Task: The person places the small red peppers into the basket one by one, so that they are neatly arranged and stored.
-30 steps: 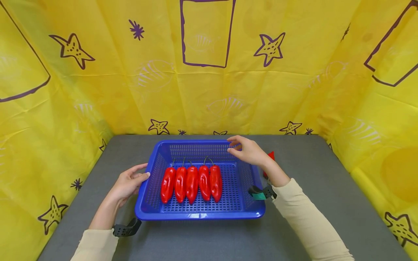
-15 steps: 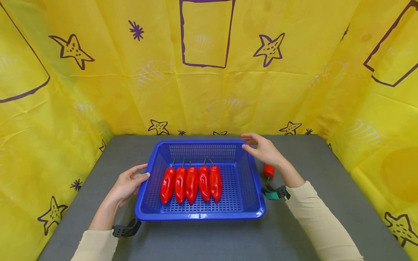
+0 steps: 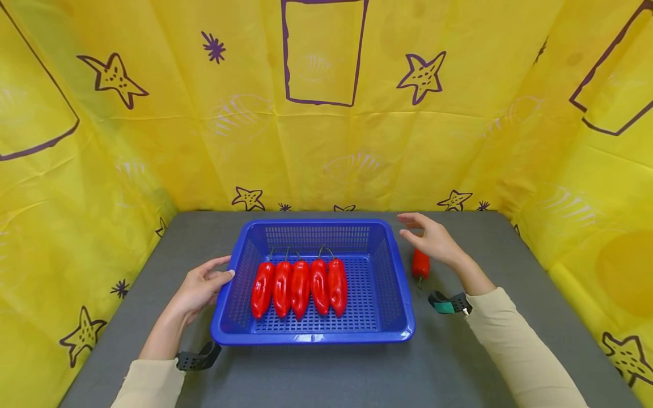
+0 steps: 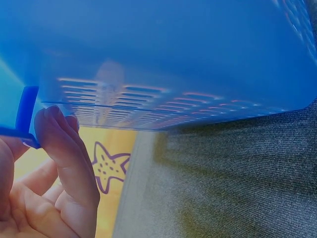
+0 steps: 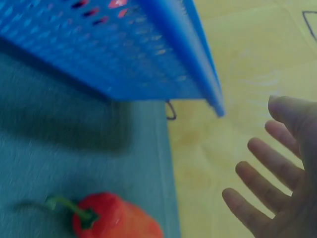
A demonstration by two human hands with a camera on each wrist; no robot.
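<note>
A blue plastic basket (image 3: 316,338) stands on the grey table, with several glossy red peppers (image 3: 300,289) lying side by side in it, green stems toward the back. At its left side my left hand (image 3: 201,288) grips the rim, thumb over the top and fingers (image 4: 64,144) underneath. To the right of the basket, one more red pepper (image 3: 420,264) lies on the table, its stem toward me. My right hand (image 3: 433,241) hovers over that pepper's far end and hides part of it. Its fingers are spread and hold nothing, as the right wrist view shows.
Yellow cloth (image 3: 326,158) with drawn starfish and fish hangs behind and on both sides of the grey table (image 3: 484,260). Dark straps sit on both wrists, the right strap (image 3: 449,304) bearing a green patch.
My right hand has moved right, from above the basket's back right corner to over the lone pepper, which shows more now. The left hand and basket stay put.
</note>
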